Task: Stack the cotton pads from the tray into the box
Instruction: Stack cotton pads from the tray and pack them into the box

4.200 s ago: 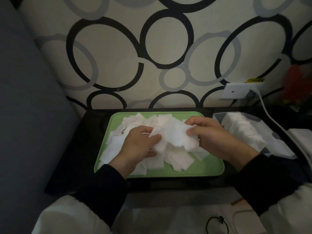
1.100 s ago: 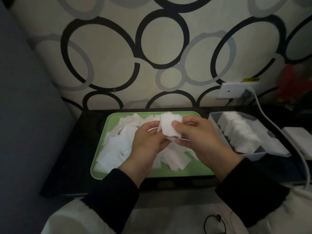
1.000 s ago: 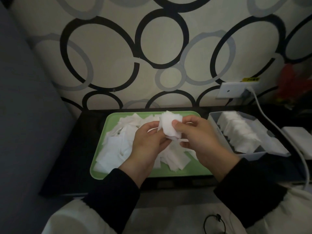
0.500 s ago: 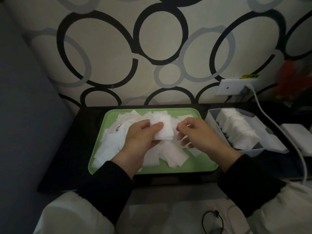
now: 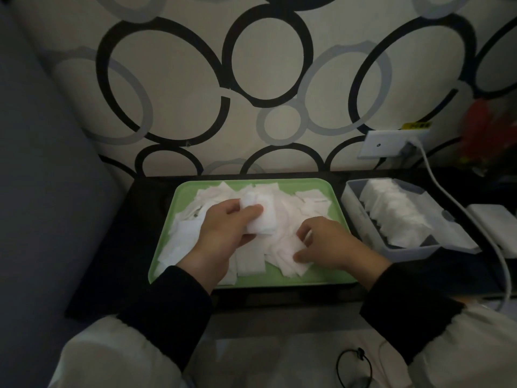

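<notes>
While tight in the left hand's [image 5: 221, 233] grip (thumb on top), pad stack [image 5: 265, 219] above tray [image 5: 293, 280].

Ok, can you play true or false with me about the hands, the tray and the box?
1. The left hand holds a small stack of pads. True.
2. The tray is blue. False: it is green.
3. The right hand touches the loose pads in the tray. True.
4. The box is empty. False: a row of pads is in it.
</notes>
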`<action>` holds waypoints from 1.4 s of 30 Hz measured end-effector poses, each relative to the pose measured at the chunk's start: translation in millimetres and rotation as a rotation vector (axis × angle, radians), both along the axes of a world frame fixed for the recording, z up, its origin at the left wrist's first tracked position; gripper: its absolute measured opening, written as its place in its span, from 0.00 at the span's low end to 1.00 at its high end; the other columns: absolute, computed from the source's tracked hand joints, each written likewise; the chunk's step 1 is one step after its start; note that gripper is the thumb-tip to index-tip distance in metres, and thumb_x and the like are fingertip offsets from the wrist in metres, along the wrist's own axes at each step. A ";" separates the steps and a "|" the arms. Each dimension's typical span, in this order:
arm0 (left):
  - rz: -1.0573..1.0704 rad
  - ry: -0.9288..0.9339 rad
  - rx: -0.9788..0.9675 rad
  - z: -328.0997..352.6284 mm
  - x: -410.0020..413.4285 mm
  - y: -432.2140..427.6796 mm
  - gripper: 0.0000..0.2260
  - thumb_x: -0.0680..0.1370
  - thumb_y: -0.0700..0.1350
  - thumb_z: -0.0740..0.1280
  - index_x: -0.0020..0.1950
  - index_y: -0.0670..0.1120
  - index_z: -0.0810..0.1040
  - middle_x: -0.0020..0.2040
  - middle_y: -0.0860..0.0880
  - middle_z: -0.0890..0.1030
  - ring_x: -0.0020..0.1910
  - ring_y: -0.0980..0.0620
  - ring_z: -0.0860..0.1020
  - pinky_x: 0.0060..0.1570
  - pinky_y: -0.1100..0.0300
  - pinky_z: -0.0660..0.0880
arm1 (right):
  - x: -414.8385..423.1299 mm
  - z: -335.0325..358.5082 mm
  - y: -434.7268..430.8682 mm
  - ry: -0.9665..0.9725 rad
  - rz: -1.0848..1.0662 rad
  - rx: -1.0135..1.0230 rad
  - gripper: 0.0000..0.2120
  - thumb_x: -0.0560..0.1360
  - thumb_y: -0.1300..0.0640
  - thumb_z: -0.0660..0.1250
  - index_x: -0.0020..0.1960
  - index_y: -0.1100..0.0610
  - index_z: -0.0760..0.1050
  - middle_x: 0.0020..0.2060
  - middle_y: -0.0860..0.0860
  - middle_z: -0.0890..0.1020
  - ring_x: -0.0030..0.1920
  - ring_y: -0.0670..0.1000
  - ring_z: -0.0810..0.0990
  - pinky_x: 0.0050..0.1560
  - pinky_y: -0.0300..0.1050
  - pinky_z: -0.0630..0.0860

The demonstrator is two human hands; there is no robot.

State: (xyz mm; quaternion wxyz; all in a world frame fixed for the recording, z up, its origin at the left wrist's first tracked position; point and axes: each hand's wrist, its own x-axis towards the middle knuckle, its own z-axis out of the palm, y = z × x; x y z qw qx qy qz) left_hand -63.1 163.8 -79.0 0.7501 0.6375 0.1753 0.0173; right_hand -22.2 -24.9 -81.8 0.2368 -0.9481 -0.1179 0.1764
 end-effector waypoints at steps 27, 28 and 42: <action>-0.168 0.091 -0.004 -0.1 -2.0 -17.3 0.07 0.78 0.43 0.71 0.55 0.44 0.82 0.54 0.43 0.84 0.52 0.47 0.83 0.43 0.59 0.82 | 4.9 26.5 -13.0 0.687 -0.260 1.093 0.14 0.70 0.57 0.71 0.54 0.58 0.75 0.41 0.54 0.79 0.38 0.51 0.78 0.32 0.40 0.73; -0.174 0.086 -0.026 0.9 -2.0 -18.2 0.07 0.78 0.42 0.71 0.56 0.44 0.82 0.55 0.43 0.84 0.53 0.46 0.83 0.43 0.59 0.82 | 5.6 25.1 -12.7 0.677 -0.282 1.070 0.16 0.69 0.57 0.72 0.55 0.57 0.75 0.40 0.53 0.79 0.37 0.51 0.78 0.32 0.40 0.73; -0.119 0.172 -0.281 12.6 -1.8 -18.7 0.13 0.83 0.51 0.62 0.62 0.44 0.77 0.57 0.41 0.83 0.53 0.41 0.83 0.45 0.50 0.83 | 7.5 18.7 -8.9 0.542 -0.375 0.984 0.04 0.74 0.59 0.71 0.46 0.54 0.76 0.39 0.52 0.81 0.35 0.50 0.78 0.38 0.44 0.71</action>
